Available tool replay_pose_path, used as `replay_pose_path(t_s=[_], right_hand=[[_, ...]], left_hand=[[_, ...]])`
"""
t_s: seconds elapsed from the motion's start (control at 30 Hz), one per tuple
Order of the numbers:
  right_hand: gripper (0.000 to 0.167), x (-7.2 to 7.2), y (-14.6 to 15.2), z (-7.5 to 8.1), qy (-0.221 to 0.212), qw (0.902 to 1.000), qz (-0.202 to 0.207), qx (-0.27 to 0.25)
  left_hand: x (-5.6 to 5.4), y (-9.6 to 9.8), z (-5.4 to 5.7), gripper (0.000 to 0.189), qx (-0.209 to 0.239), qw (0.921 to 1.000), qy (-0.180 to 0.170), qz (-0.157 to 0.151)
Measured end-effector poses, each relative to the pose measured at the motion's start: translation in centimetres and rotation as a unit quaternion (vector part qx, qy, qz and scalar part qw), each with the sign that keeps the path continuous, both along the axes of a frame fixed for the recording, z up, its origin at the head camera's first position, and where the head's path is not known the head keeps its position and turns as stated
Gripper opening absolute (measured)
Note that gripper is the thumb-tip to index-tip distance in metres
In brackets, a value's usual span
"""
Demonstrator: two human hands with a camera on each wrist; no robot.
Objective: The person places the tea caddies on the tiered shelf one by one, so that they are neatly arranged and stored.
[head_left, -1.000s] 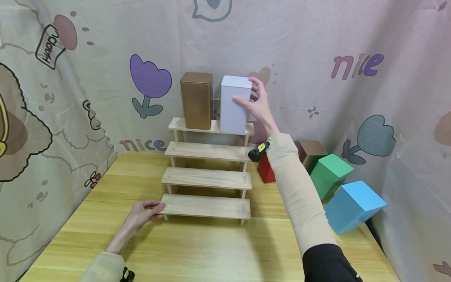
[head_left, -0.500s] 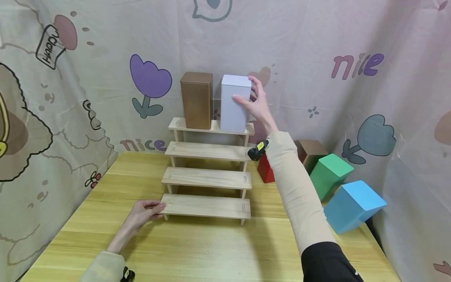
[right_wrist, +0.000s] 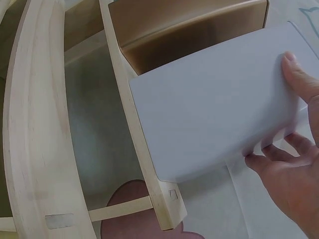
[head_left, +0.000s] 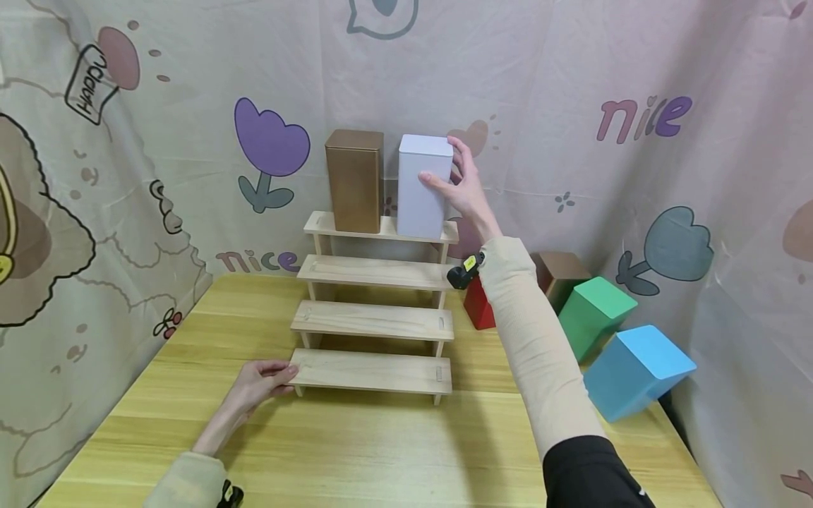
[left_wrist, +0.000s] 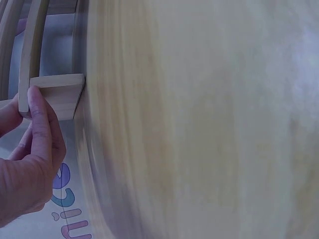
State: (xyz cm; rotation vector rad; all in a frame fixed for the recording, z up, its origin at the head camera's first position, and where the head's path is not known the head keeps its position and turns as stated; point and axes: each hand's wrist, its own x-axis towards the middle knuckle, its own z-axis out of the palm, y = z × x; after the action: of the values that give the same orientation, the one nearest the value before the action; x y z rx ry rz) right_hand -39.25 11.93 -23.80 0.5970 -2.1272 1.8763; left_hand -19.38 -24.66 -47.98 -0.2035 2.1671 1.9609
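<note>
A wooden step shelf (head_left: 375, 319) with several tiers stands on the table. On its top tier a white rectangular tin (head_left: 422, 190) stands upright to the right of a brown tin (head_left: 354, 183), a narrow gap between them. My right hand (head_left: 466, 185) holds the white tin from its right side, thumb on the front face; the right wrist view shows the fingertips (right_wrist: 255, 160) against its side. Down at the lowest tier, my left hand (head_left: 257, 384) pinches the left end of the board (left_wrist: 31, 59), thumb and fingers on either side of it.
Right of the shelf, partly behind the right forearm, stand a red box (head_left: 479, 305), another brown box (head_left: 562, 271), a green box (head_left: 595, 314) and a blue box (head_left: 638, 370). A printed curtain (head_left: 540, 92) hangs behind the wooden table (head_left: 356, 451).
Since one second ago the white tin has shifted very slightly up and back on the top tier, the right hand along with it. The left hand has stayed put.
</note>
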Motion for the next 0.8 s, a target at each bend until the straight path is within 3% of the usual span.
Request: replay_pose_path(t_s=[0.8], right_hand=[[0.085, 0.11, 0.18, 0.05, 0.0, 0.9998, 0.006, 0.017]], left_hand=[[0.18, 0.18, 0.35, 0.046, -0.005, 1.0, 0.001, 0.004]])
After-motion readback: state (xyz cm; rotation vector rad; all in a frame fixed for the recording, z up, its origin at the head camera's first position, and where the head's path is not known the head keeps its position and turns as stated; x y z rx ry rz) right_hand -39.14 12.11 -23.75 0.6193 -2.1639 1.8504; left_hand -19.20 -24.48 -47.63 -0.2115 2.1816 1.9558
